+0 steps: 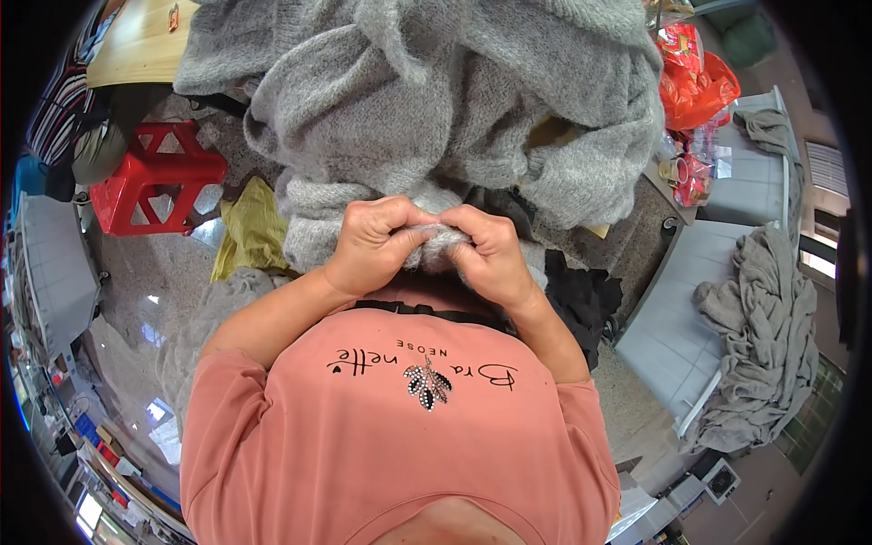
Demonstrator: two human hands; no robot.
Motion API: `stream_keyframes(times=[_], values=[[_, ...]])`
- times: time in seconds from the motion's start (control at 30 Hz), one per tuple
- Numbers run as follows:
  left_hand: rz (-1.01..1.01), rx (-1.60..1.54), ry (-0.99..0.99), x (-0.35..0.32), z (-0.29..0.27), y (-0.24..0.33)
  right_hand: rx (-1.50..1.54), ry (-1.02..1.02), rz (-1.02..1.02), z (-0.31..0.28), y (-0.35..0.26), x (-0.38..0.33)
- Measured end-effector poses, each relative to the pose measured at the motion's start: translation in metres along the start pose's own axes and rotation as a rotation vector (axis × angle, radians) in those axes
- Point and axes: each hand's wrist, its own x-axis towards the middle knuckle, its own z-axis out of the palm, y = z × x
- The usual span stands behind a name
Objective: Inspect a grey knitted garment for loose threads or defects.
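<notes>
A person in a salmon-coloured top point(391, 454) with dark lettering and a leaf-shaped sparkling ornament looks down at their own work. Both bare hands meet in front of the waist. The left hand point(374, 241) and the right hand point(495, 252) grasp one fuzzy edge of a grey knit fabric point(363, 109), thumbs and bent forefingers pinching it, the fingertips nearly touching. The other fingers curl under, and I cannot tell what they hold.

The knit lies directly ahead of the person, a large, soft, rumpled heap that spreads well past both hands; the pinched part is at its near edge, close to the body.

To the left stands a red plastic stool point(159, 177) with cut-out sides, and nearer the heap is a crumpled yellow sheet point(250, 222). Beyond the stool is a pale wooden table point(136, 50) with a small orange object point(173, 16) on it. At the far left edge, a striped garment point(59, 113) shows on another person, partly cut off.

To the right, black cloth point(581, 295) hangs or lies near the right forearm. Farther off are a bright red plastic bag point(695, 91) and a pale table point(672, 313) carrying another grey pile point(767, 341). The speckled floor point(136, 291) shines.
</notes>
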Motion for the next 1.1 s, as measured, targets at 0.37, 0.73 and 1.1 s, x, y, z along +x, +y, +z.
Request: stream_keyframes(times=[0.37, 0.73, 1.1], values=[[0.09, 0.069, 0.032, 0.0, 0.004, 0.003, 0.345, -0.037, 0.308, -0.008, 0.001, 0.0], [0.535, 0.434, 0.152, -0.002, 0.012, 0.007, -0.291, 0.344, -0.214, 0.013, -0.007, -0.006], [0.114, 0.591, 0.122, -0.027, -0.03, -0.026, -0.442, 0.436, -0.036, -0.006, 0.03, -0.003]])
